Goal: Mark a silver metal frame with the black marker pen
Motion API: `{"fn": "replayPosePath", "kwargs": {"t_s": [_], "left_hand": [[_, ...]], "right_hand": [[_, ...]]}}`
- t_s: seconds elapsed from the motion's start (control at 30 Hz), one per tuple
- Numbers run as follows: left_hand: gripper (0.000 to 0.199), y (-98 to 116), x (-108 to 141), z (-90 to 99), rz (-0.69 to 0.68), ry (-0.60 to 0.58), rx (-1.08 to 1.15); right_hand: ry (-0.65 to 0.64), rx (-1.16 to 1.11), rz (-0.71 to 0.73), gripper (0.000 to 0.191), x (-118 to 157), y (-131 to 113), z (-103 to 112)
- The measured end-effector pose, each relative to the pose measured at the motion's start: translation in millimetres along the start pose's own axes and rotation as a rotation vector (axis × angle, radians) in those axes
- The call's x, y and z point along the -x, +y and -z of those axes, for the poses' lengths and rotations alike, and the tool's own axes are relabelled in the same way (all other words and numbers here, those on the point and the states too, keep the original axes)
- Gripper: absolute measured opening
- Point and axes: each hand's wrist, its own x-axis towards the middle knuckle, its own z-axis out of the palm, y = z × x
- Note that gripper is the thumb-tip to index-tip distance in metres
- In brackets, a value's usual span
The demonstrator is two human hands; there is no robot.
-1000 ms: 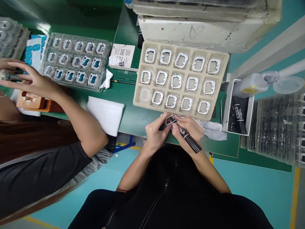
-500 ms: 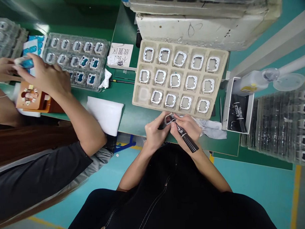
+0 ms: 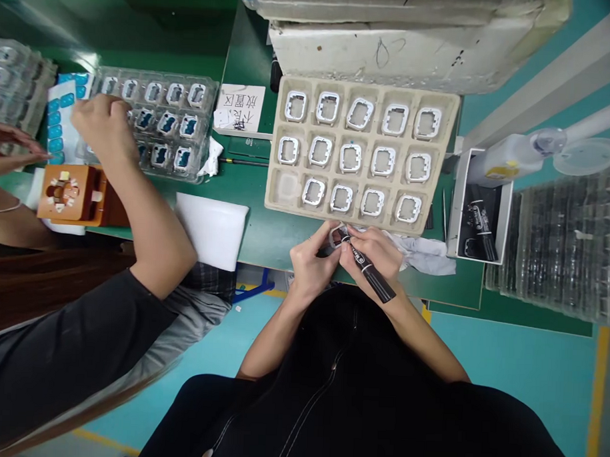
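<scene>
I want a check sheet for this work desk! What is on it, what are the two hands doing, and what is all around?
Surface: green table, bare in patches.
Job's things: small frame pinched in the left hand; black marker in the right hand, tip on the frame; beige tray with fourteen frames, one pocket bare.
Clutter: grey cloth, white pad, handwritten note, box of markers.
Grippers: both hands shut on their things.
Cables: nothing seen.
Surroundings: a co-worker's hand over a clear tray; orange jig; stacked clear trays.
</scene>
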Motion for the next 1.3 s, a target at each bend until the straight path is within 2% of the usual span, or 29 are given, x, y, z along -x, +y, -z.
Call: {"fn": "replayPosePath", "kwargs": {"t_s": [0.37,0.53,0.77,1.07,1.3], "left_hand": [[0.029,-1.5,0.1,0.4,-0.005,0.003,-0.008],[0.036,-2.7,0.2,1.0,0.029,-0.01,0.061],[0.044,-5.8,0.7,0.1,0.074,-0.007,0.153],[0.034,0.2,-2.0,1.7,0.057,-0.021,0.134],[0.034,-2.1,-1.8,2.7,0.048,-0.02,0.083]], "right_hand": [[0.036,-0.022,-0.075,0.017,1.8,-2.0,-0.4],[0.044,-0.1,-0.11,0.017,1.7,-3.7,3.3],[0.034,-0.073,-0.13,0.018,-0.1,-5.6,4.8],[0.033,-0.048,-0.143,0.018,-3.9,-7.6,4.1],[0.013,-0.058,-0.165,0.017,-5.5,-10.2,6.3]]}}
